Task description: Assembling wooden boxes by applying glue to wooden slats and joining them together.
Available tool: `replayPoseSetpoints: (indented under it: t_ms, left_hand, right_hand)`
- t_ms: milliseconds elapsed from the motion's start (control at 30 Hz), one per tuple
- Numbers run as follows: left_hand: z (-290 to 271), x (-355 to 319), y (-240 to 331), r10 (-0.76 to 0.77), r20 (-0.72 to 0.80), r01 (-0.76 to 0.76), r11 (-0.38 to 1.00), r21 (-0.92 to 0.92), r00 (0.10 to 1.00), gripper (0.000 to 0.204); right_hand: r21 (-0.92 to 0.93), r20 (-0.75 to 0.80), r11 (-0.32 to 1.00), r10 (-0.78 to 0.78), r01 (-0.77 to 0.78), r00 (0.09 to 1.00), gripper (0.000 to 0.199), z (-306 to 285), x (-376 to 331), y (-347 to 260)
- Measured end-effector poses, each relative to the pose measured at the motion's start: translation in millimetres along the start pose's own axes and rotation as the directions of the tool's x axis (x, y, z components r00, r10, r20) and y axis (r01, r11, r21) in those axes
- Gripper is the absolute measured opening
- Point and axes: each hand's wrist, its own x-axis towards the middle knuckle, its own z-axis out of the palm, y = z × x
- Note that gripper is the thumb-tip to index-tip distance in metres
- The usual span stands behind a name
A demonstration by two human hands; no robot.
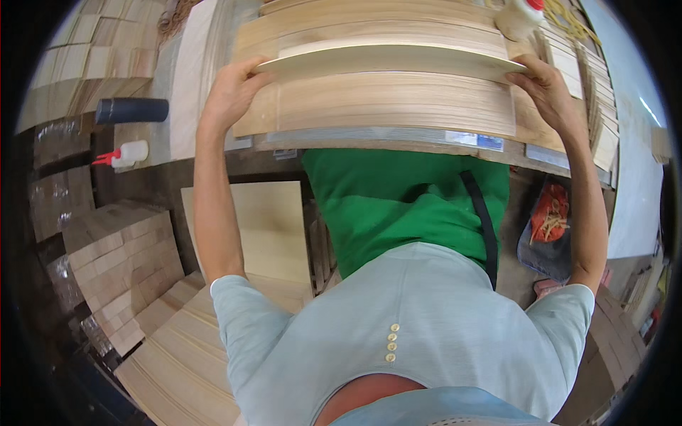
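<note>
A long, thin pale wood sheet (391, 59) is held by its two ends, slightly bowed, over the work table. My left hand (236, 89) pinches its left end between thumb and fingers. At the other end, my right hand (545, 89) grips the sheet the same way. Below it lie light brown wood boards (391, 103) with visible grain, side by side near the table's front edge. More boards (383, 25) lie just beyond the sheet. What is directly under the sheet is partly hidden.
A white bottle with a red cap (518, 19) stands at the back right, beside stacked wood strips (600, 106). On the left are a dark cylinder (132, 111) and a small red-tipped bottle (131, 153). Stacked wood blocks (124, 273) sit lower left; an orange bag (550, 213) lies right.
</note>
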Motion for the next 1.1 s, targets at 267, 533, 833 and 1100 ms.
replayPoseSetpoints:
  t_ms: [267,533,833,1100]
  left_hand:
    - [-3.1,6.0,-9.7,-0.029,0.064,0.033,0.998,-0.051,0.997,0.026]
    - [6.9,-6.4,54.0,0.298,-0.134,-0.229,0.897,0.377,0.945,0.031]
    - [73.3,21.1,113.5,0.441,-0.041,-0.42,0.876,0.237,0.897,0.02]
    - [75.1,20.9,114.0,0.488,-0.101,-0.457,0.86,0.229,0.867,0.015]
  right_hand:
    - [0.003,0.019,1.0,-0.007,0.007,1.0,0.02,1.7,4.0,-1.4]
    - [-0.042,0.088,0.999,-0.022,0.025,0.996,0.02,1.6,6.7,-1.4]
    - [0.051,-0.175,0.998,0.043,-0.034,0.984,0.041,-29.9,-14.4,-2.2]
    - [-0.384,-0.427,0.694,0.452,-0.609,0.783,0.085,-37.9,-29.2,68.7]
